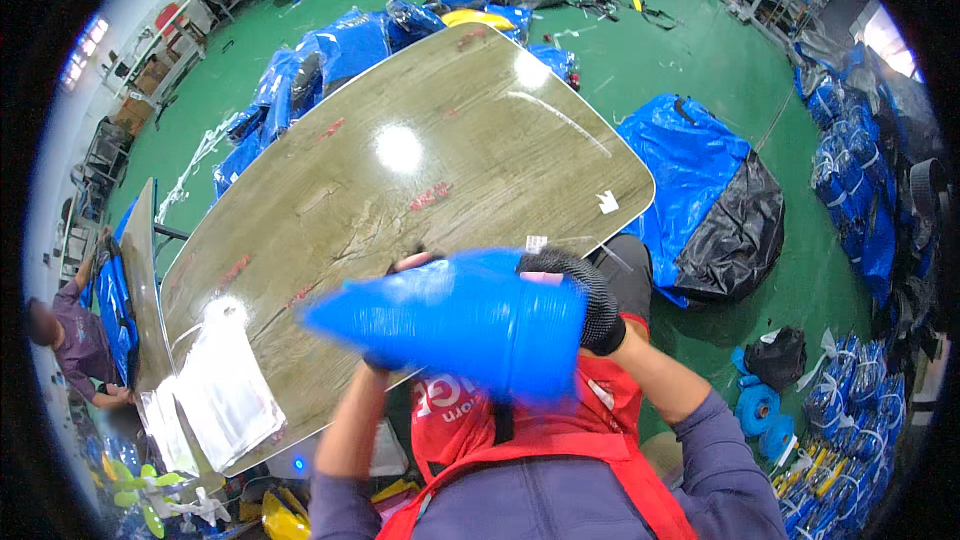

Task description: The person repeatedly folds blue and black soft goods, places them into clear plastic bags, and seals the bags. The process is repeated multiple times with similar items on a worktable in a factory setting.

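Note:
A glossy blue tarpaulin piece (450, 315), pointed at its left end and blurred by motion, is up in front of my lap near the table's close edge. My right hand (590, 300), in a black dotted work glove, grips its upper right corner. Most of my left hand (412, 262) is behind the blue piece; only gloved fingertips show over its top edge, closed on it. Whether the piece is a folded sheet or a bag, I cannot tell. Beneath and beyond it lies the wood-patterned table (340, 190).
White sheets (230, 390) lie at the table's left end. A co-worker (85, 340) with blue material is at the far left. A blue and black bag (700, 190) rests on the green floor at right. Tied blue bundles (850, 180) and blue rolls (760, 410) stand nearby.

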{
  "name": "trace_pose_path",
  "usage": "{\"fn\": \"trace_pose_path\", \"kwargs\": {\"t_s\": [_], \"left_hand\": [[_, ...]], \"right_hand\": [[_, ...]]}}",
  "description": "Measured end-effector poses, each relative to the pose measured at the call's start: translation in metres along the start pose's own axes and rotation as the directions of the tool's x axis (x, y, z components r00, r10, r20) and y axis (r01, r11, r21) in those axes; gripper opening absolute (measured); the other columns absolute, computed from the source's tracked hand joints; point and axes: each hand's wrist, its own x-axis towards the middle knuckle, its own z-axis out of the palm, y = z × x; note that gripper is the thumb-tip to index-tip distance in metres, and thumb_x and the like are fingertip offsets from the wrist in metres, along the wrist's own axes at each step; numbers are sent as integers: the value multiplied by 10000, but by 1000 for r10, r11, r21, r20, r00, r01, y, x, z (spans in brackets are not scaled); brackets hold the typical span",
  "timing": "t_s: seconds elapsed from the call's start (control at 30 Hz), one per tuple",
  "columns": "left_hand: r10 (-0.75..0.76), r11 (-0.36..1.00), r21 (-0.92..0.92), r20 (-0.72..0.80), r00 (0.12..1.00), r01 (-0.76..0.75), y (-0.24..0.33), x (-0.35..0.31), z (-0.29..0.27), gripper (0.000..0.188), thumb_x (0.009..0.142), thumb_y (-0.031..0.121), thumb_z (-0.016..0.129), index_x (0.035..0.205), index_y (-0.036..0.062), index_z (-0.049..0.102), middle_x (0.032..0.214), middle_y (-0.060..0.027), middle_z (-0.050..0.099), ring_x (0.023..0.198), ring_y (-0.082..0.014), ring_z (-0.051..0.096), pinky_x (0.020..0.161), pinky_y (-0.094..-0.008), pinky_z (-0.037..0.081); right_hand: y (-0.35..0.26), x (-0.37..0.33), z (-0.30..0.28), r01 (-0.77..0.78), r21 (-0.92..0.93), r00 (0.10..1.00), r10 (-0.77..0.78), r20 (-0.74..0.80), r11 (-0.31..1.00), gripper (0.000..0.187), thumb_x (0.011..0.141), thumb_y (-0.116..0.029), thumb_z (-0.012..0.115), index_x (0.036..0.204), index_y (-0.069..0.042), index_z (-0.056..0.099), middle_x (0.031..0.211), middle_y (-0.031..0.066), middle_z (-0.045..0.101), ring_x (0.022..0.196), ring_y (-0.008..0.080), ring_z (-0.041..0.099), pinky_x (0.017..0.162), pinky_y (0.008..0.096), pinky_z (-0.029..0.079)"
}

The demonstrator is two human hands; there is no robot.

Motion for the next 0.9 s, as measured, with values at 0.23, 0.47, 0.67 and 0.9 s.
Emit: {"fn": "trace_pose_path", "kwargs": {"t_s": [0.23, 0.47, 0.67, 0.9], "left_hand": [[-670, 30, 912, -286, 686, 410, 31, -125, 28, 673, 865, 599, 525, 1097, -30, 580, 921, -223, 643, 874, -275, 631, 770, -382, 478], [-51, 133, 796, 601, 798, -590, 142, -52, 46, 378, 782, 339, 713, 1096, 138, 649, 918, -104, 641, 994, -306, 586, 1041, -492, 322], [-108, 683, 693, 409, 906, -232, 114, -48, 29, 518, 720, 311, 794, 1141, 76, 605, 1075, -146, 561, 984, -292, 562, 933, -441, 414], [-440, -222, 845, 359, 823, -487, 94, -27, -10, 503, 760, 589, 635, 812, 90, 653, 695, -113, 628, 771, -317, 628, 997, -473, 369]], "right_hand": [[-4, 9, 6, -733, 213, 612, 491, 619, 646, 671, 774, -488, 709, 1246, -33, 562, 1054, 204, 666, 958, 262, 664, 845, 357, 501], [-1, 33, 28, -423, -2, 414, 196, 889, 906, 629, 791, -484, 686, 1213, -28, 588, 1009, 202, 675, 934, 278, 673, 827, 364, 508], [-27, 29, 24, -480, 26, 433, 212, 876, 877, 530, 767, -365, 754, 1152, -19, 640, 926, 163, 703, 853, 232, 688, 774, 331, 525], [-6, 17, 51, -534, 79, 483, 228, 845, 842, 651, 789, -576, 620, 1206, -76, 613, 1022, 204, 672, 935, 316, 664, 833, 376, 492]]}}
